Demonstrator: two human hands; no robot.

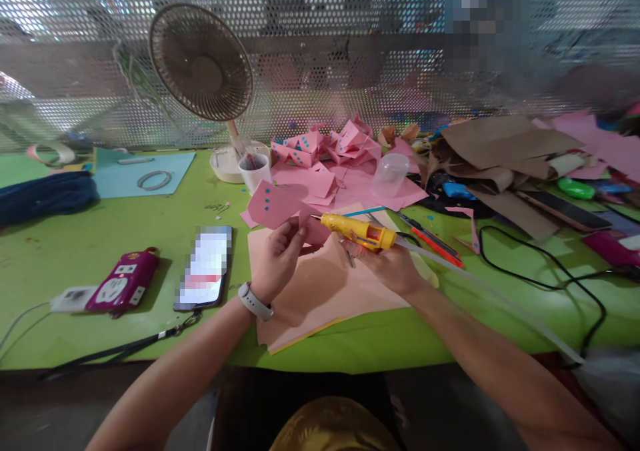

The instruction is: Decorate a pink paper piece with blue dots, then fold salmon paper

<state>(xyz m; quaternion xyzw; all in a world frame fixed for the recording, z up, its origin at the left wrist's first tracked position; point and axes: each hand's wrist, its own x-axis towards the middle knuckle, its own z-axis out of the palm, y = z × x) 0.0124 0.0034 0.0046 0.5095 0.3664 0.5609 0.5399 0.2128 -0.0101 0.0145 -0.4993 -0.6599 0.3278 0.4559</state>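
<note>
My left hand (284, 251), with a pale watch on its wrist, pinches a folded pink paper piece (273, 205) marked with blue dots. In my right hand (395, 267) is a yellow hot glue gun (357, 229), its nozzle pointing left at the paper's edge. A long clear glue stick (480, 284) trails from the gun's rear toward the lower right. Under both hands lie peach paper sheets (310, 297). Behind them, several folded pink dotted pieces (320, 147) are heaped on flat pink paper. The fingers beneath the gun are partly hidden.
A fan (203, 64) and a white cup (255, 174) stand behind. A phone (205, 267) and a purple power strip (123, 281) lie left. To the right are an orange-red cutter (437, 244), a clear plastic cup (391, 174), a black cable (540, 281) and brown paper scraps (505, 144).
</note>
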